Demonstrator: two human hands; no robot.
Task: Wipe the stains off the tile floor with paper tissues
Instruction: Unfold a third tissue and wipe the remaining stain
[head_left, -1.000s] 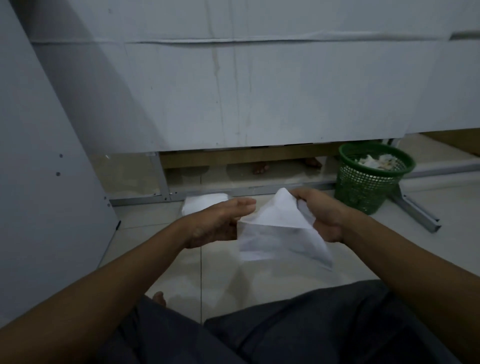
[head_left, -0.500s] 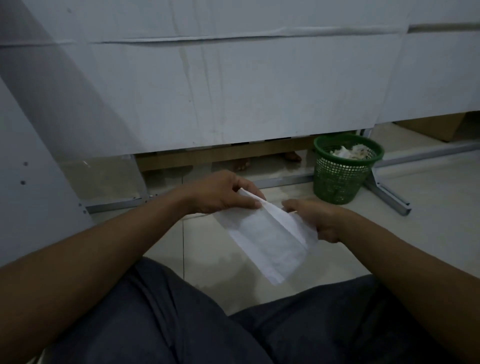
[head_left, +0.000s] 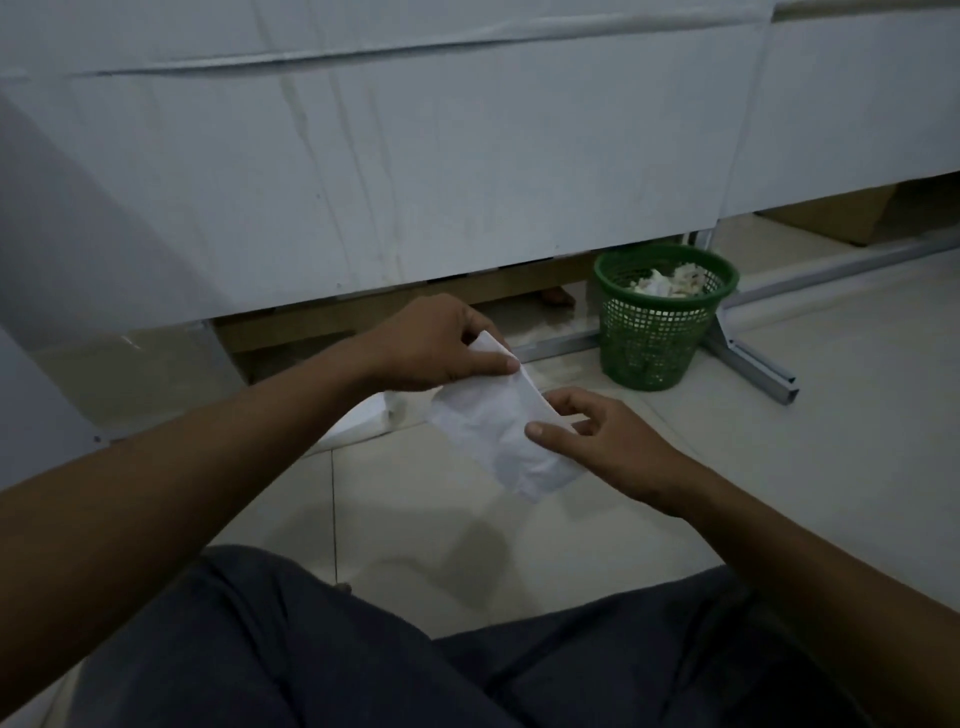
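We sit on a pale tile floor (head_left: 779, 467), dark trousers (head_left: 311, 649) across the bottom of the view. Both our hands hold one white paper tissue (head_left: 493, 431) in the air at the centre, above the tiles. Our left hand (head_left: 436, 345) pinches its upper corner between thumb and fingers; our right hand (head_left: 608, 441), fingers loosely curled, grips its lower right edge with the thumb on top. At two o'clock stands a green mesh basket (head_left: 657, 338) holding crumpled paper. White panels (head_left: 415, 182) fill the view at twelve o'clock.
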